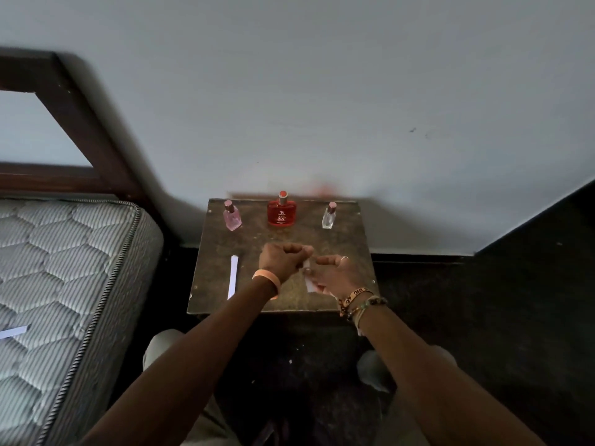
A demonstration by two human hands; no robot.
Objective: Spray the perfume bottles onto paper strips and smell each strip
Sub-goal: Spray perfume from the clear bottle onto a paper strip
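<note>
Three perfume bottles stand along the back of a small brown table (351, 239): a pink bottle (232, 216) at the left, a red bottle (281, 210) in the middle, a clear bottle (329, 216) at the right. One white paper strip (232, 281) lies flat on the table's left side. Over the table's middle, my left hand (283, 260) is curled and pinches the top of a second white strip (309, 280). My right hand (335, 275) holds the same strip lower down, and its fingers hide part of the paper.
A quilted mattress (64, 284) with a dark wooden bed frame (83, 123) is close on the left, with another white strip (13, 332) lying on it. A pale wall rises right behind the table. The floor around is dark. My knees are below the table's front edge.
</note>
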